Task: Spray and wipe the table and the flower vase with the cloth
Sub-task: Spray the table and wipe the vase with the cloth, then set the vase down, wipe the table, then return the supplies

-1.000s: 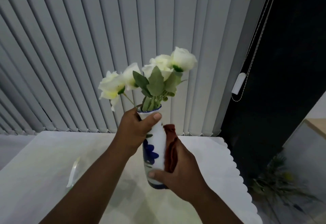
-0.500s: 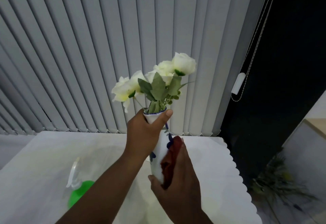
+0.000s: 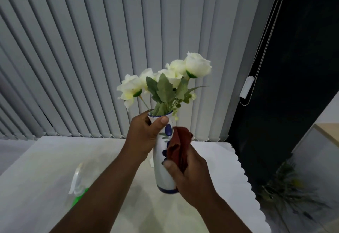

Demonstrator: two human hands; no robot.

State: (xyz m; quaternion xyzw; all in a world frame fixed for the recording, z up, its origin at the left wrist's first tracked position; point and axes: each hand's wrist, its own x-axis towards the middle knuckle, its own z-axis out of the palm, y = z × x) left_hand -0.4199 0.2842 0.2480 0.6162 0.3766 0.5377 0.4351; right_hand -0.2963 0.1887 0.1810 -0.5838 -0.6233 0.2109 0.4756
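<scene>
A white flower vase (image 3: 161, 170) with blue painted marks holds white roses (image 3: 197, 65) and green leaves. My left hand (image 3: 145, 137) grips the vase around its neck, thumb across the rim. My right hand (image 3: 190, 177) presses a dark red cloth (image 3: 178, 146) against the vase's right side, fingers wrapped around the body. The vase stands upright, held at or just above the white table (image 3: 45, 159); I cannot tell whether its base touches. A spray bottle (image 3: 78, 185) with a clear trigger head and green body stands on the table at the left, partly behind my left forearm.
Grey vertical blinds (image 3: 91, 49) hang right behind the table. The table's scalloped right edge (image 3: 245, 177) drops off beside a dark window and a blind cord with a white pull (image 3: 246, 87). A blurred plant (image 3: 286, 186) sits low at the right.
The vase has turned in my hands, with different blue marks facing me. My right hand with the cloth has slid up the vase's right side. More of the spray bottle shows.
</scene>
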